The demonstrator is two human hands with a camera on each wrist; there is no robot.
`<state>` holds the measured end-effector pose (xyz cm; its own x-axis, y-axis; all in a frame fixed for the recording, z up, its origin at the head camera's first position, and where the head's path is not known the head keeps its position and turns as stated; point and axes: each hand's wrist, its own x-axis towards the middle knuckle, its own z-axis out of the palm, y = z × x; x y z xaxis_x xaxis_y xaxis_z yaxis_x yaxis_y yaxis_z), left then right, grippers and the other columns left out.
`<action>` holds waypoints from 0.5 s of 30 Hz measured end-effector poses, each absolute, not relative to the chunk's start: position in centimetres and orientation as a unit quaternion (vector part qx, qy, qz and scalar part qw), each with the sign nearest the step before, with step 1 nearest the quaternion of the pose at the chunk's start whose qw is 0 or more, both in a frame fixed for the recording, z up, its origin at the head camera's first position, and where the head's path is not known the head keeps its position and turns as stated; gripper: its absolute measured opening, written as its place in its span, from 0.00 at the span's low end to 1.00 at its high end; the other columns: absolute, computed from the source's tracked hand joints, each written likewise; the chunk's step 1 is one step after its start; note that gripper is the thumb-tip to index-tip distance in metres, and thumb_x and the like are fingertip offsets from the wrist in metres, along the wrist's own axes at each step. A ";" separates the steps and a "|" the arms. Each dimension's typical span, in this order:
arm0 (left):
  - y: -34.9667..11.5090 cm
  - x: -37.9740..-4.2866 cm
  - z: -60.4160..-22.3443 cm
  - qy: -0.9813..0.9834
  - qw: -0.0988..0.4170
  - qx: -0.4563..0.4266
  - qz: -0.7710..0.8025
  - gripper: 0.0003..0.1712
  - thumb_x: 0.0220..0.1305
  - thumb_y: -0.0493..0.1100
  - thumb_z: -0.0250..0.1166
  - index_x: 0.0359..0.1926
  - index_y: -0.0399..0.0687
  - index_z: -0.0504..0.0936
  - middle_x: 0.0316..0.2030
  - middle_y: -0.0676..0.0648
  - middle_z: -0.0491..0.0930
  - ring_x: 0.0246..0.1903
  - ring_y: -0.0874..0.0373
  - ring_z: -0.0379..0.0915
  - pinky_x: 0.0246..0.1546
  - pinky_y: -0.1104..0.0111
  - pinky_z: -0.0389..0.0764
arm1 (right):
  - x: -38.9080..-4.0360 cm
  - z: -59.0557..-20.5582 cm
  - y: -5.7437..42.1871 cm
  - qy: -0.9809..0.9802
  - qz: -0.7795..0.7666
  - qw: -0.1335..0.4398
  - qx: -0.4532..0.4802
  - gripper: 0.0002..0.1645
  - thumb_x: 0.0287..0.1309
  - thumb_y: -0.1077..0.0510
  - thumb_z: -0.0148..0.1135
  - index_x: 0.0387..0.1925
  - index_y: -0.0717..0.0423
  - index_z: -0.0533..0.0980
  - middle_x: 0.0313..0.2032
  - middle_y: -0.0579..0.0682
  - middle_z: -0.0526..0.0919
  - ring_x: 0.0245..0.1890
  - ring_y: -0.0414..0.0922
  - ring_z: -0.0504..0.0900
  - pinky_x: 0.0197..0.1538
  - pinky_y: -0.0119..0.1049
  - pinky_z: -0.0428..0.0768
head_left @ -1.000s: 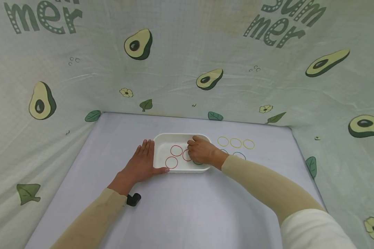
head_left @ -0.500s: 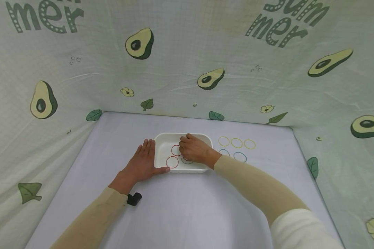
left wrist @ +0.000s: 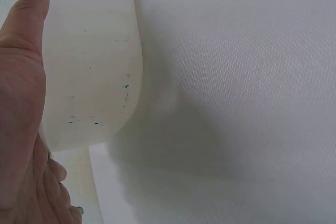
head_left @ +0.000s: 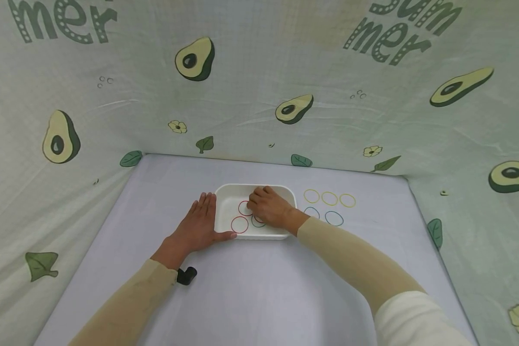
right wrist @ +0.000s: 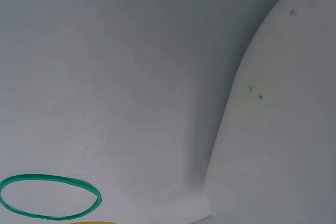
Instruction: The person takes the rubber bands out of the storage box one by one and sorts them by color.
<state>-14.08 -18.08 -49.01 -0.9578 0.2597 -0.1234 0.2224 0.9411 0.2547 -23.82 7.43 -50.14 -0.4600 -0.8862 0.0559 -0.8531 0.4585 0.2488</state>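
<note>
A white tray lies on the table with red rubber bands in it; one red rubber band sits near its front left. My left hand rests against the tray's left end, fingers straight along the side and thumb at the front rim. In the left wrist view that hand touches the tray's outer wall. My right hand is inside the tray, fingers curled and pointing down, pinching a green rubber band that overlaps a red one. The fingertips are partly hidden.
Right of the tray lie several yellow rubber bands, one the yellow rubber band, and below them green-blue ones, one the green-blue rubber band. The right wrist view shows a green rubber band beside the tray wall. A patterned cloth encloses the table.
My right hand has moved left inside the tray, and the green rubber band has moved left with it, over a red one. My left hand has stayed at the tray's end.
</note>
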 end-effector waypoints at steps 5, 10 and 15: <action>-18.0 -14.1 -49.0 0.982 0.083 0.121 0.121 0.79 0.60 0.83 0.61 0.82 0.26 0.39 0.83 0.28 0.41 0.84 0.34 0.34 0.82 0.43 0.47 | -23.9 -50.4 7.5 -0.851 -0.091 0.076 0.512 0.06 0.76 0.56 0.59 0.48 0.51 0.80 0.48 0.47 0.82 0.54 0.49 0.74 0.61 0.44 0.74; -18.0 -14.1 -48.9 0.981 0.082 0.121 0.124 0.78 0.60 0.82 0.62 0.82 0.25 0.39 0.83 0.28 0.41 0.83 0.34 0.34 0.82 0.43 0.47 | -24.0 -50.7 7.6 -0.850 -0.087 0.074 0.513 0.04 0.74 0.57 0.61 0.45 0.52 0.79 0.45 0.47 0.82 0.52 0.49 0.75 0.59 0.44 0.74; -17.9 -13.9 -48.7 0.981 0.080 0.119 0.128 0.77 0.61 0.80 0.64 0.81 0.25 0.40 0.83 0.28 0.42 0.83 0.33 0.35 0.82 0.43 0.47 | -24.1 -51.2 7.7 -0.849 -0.089 0.087 0.514 0.04 0.74 0.57 0.63 0.44 0.54 0.79 0.42 0.48 0.82 0.49 0.50 0.75 0.57 0.43 0.75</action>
